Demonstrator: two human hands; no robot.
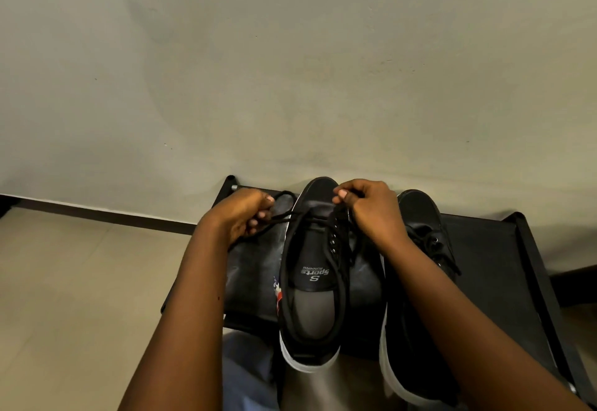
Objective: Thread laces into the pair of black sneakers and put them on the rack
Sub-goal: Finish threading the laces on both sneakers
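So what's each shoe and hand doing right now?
Left hand: pinches one lace end, pulled out sideways.
Right hand: pinches the other lace end.
Lace: threaded through the lowest eyelets only.
Middle sneaker: on the rack, partly laced.
Right sneaker: on the rack, laced.
Rack: holds both sneakers.

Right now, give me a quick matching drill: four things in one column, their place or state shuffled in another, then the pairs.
Things:
1. left hand
2. right hand
3. near sneaker
4. far sneaker

States:
A. lies right of the other shoe, partly behind the right forearm
B. grips the lace on the shoe's left side
C. insole showing, lacing unfinished
D. pinches lace above the shoe's eyelets

Pairs: 1-B, 2-D, 3-C, 4-A
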